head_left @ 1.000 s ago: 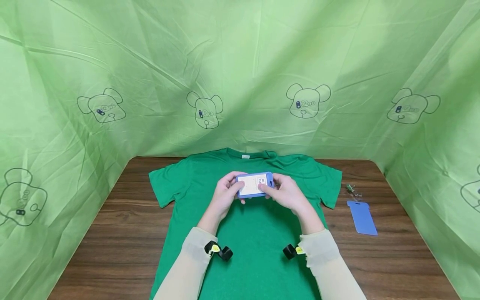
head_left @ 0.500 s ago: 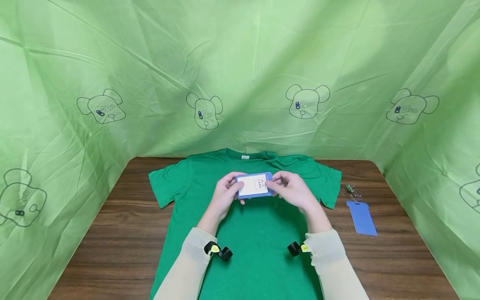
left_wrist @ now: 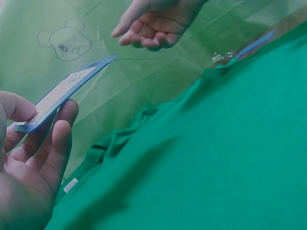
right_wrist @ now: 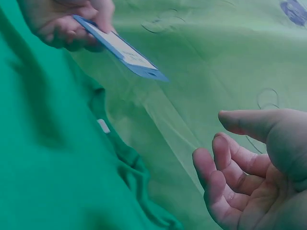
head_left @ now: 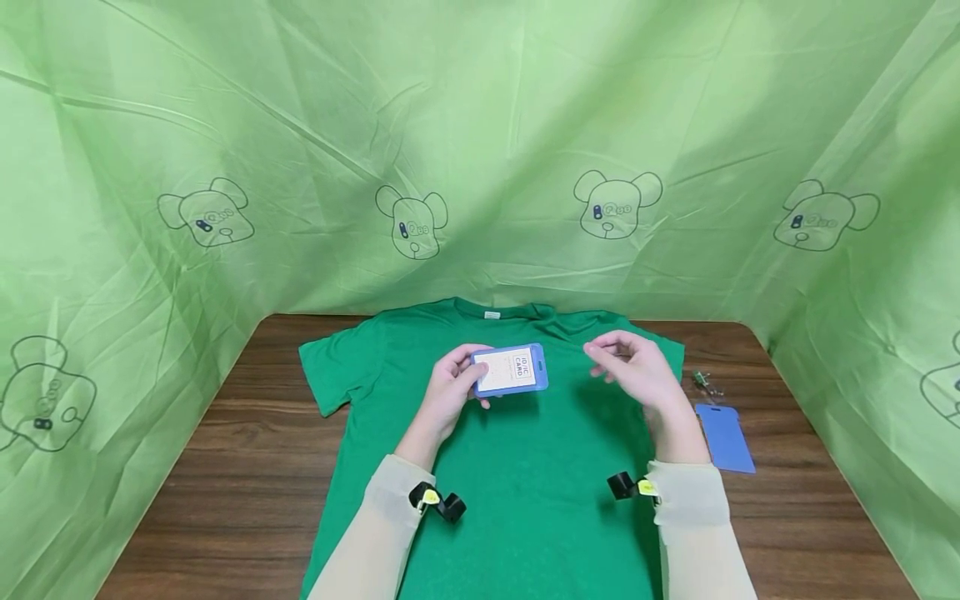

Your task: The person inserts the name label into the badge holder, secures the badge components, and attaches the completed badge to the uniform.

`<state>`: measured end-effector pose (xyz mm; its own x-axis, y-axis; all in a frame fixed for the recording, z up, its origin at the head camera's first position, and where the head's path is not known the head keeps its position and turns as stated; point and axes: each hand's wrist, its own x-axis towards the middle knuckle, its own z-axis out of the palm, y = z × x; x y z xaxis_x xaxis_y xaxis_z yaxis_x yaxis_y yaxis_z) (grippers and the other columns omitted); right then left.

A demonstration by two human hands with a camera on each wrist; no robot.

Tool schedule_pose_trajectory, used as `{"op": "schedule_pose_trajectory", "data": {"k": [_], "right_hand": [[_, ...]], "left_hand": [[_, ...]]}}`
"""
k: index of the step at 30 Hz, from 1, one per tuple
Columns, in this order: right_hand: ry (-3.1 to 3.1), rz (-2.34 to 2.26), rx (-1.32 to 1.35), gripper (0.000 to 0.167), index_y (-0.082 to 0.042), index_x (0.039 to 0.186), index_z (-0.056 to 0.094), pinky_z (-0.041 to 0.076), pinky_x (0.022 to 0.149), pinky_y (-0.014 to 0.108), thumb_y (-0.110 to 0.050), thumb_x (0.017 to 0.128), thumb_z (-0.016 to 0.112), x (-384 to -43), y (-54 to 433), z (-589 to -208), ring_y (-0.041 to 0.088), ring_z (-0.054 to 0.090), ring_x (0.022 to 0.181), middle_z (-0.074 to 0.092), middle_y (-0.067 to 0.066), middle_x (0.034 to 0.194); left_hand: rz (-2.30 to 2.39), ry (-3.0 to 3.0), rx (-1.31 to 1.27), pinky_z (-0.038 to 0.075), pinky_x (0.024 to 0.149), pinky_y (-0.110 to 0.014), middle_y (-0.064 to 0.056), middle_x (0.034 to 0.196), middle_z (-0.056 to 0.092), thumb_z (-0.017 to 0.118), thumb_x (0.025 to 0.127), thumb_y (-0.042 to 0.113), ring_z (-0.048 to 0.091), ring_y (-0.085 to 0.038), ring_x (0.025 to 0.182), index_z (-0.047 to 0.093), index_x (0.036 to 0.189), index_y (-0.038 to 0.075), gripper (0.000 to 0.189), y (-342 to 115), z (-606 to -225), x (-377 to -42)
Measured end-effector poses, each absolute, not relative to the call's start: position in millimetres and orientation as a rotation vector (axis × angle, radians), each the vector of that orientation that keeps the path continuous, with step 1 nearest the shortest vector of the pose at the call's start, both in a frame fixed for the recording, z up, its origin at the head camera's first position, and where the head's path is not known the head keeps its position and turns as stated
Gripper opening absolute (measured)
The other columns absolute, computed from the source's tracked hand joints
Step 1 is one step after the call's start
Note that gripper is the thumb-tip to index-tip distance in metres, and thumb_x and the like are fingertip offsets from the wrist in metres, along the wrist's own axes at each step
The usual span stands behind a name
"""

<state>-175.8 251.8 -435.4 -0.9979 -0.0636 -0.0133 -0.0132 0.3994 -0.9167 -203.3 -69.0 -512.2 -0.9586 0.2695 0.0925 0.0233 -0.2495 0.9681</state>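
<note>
A blue-framed ID card holder [head_left: 542,379] with a white card marked "ID/IC CARD" [head_left: 504,371] in it is held above the green T-shirt [head_left: 487,517]. My left hand [head_left: 447,390] pinches its left end, thumb on the card face and fingers beneath, as the left wrist view also shows. To the right of the holder, over the shirt's right side, hovers my right hand [head_left: 636,371]. Its fingers are loosely bent with nothing between them, apart from the holder; the right wrist view shows the bare palm [right_wrist: 259,191].
On the wooden table [head_left: 810,517] at the right lies a flat blue holder-shaped piece [head_left: 726,439]. Just behind it sits a small green and clear item [head_left: 705,382], too small to identify. Green cloth [head_left: 510,100] walls the back and sides.
My right hand has let go of the card holder's right end and moved away to the right. The left hand keeps holding it in nearly the same place.
</note>
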Motion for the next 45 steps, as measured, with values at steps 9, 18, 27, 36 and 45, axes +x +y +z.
{"op": "schedule_pose_trajectory", "data": {"k": [9,18,27,36,45], "right_hand": [[2.608,-1.734,-0.017,0.043,0.000,0.130,0.068,0.061,0.078,0.030,-0.037,0.108,0.072,-164,283,-426,0.012,0.076,0.087,0.076,-0.004,0.099],[2.834,-1.514,-0.032,0.039,-0.002,0.123,0.072,0.063,0.074,0.032,-0.039,0.110,0.070,-147,320,-432,0.020,0.078,0.087,0.078,0.000,0.099],[3.105,-1.202,0.040,0.032,-0.008,0.117,0.074,0.053,0.066,0.022,-0.039,0.107,0.072,-126,370,-448,0.000,0.070,0.078,0.080,0.014,0.101],[3.119,-0.932,0.040,0.039,-0.008,0.122,0.072,0.047,0.066,0.025,-0.042,0.105,0.076,-116,426,-464,0.000,0.062,0.079,0.072,0.004,0.100],[2.945,-0.804,0.075,0.065,0.000,0.134,0.063,0.050,0.073,0.031,-0.054,0.101,0.077,-118,450,-482,0.012,0.063,0.089,0.069,0.006,0.105]], "left_hand": [[2.336,1.817,0.361,0.059,0.055,-0.030,-0.020,0.121,0.073,0.060,0.108,0.006,0.076,-0.028,0.083,0.068,0.136,0.002,0.029,-66,-514,-205],[2.337,1.803,0.328,0.059,0.053,-0.029,-0.020,0.119,0.073,0.061,0.107,0.004,0.076,-0.027,0.080,0.068,0.136,0.000,0.030,-64,-519,-205],[2.312,1.798,0.324,0.059,0.054,-0.029,-0.018,0.120,0.074,0.060,0.108,0.005,0.075,-0.027,0.080,0.068,0.136,0.002,0.029,-62,-524,-204],[2.314,1.818,0.315,0.059,0.054,-0.028,-0.020,0.119,0.074,0.061,0.107,0.005,0.076,-0.027,0.078,0.067,0.136,0.000,0.030,-65,-521,-205],[2.304,1.838,0.279,0.059,0.054,-0.029,-0.021,0.121,0.073,0.061,0.107,0.005,0.076,-0.028,0.082,0.068,0.135,0.001,0.030,-68,-520,-206]]}}
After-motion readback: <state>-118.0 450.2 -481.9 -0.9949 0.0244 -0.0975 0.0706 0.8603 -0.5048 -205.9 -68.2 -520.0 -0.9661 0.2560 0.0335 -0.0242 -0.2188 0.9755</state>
